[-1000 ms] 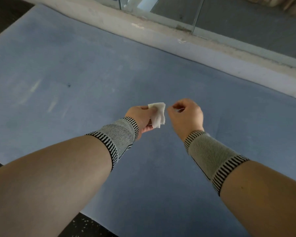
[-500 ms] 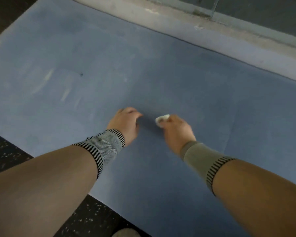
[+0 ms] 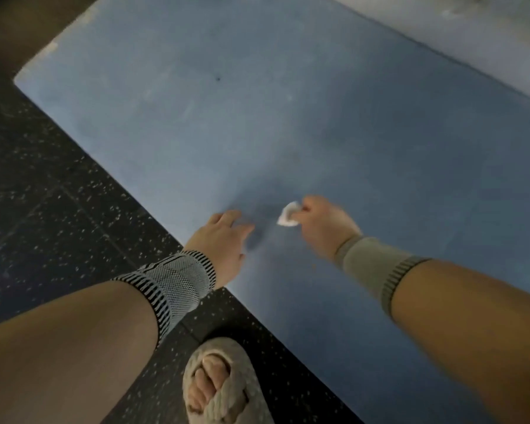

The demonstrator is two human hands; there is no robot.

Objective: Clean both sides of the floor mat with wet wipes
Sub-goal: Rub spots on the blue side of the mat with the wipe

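- Leftmost, you see the dark speckled floor (image 3: 52, 215) running along the near edge of the blue floor mat (image 3: 288, 102)
- Your left hand (image 3: 224, 237) lies low over that edge of the mat, fingers loosely spread and holding nothing; whether they touch the mat, you cannot tell
- Below it, your foot in a woven beige slipper (image 3: 224, 384) stands on the speckled floor, just beside the mat's edge
- Between your hands the mat shows a darker patch
- Your right hand (image 3: 325, 224) is curled around a crumpled white wet wipe (image 3: 288, 215), held down near the mat's surface
- Both wrists wear knitted striped bands, and the right arm is blurred
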